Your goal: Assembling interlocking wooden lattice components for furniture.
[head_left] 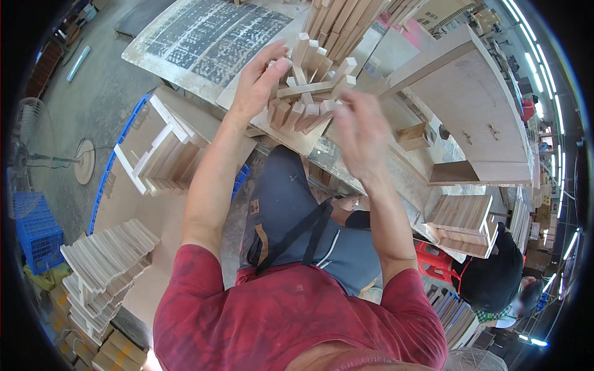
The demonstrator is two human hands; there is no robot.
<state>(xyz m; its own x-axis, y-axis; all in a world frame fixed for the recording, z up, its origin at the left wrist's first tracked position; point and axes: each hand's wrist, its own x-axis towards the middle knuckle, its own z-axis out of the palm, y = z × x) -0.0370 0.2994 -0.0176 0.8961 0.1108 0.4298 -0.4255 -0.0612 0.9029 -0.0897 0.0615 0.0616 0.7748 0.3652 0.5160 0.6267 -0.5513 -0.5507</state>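
I am looking down at a jumble of short wooden blocks (306,93) standing and leaning on the tabletop (322,145) in front of me. Some blocks stand on end, some lie across the others, so the bunch looks messy, not lined up.

My left hand (260,83) rests on the left side of the bunch. Its fingers are stretched out and touch the tops of the blocks. They are not wrapped around any one block. My right hand (359,136) is nearer to me, just beside the right edge of the bunch. It is blurry, so I cannot tell if it pinches a block or is spread with nothing in it. The two hands are apart, with the blocks between them.

I think the work is partway along. Neat stacks of wood pieces (108,253) sit on a board to my left, and more stacked pieces (464,222) lie to my right, so a lot looks sorted already. The loose bunch between my hands is not tidy yet, and long wooden sticks (337,18) lie behind it. A white wooden frame (158,151) lies to the left.
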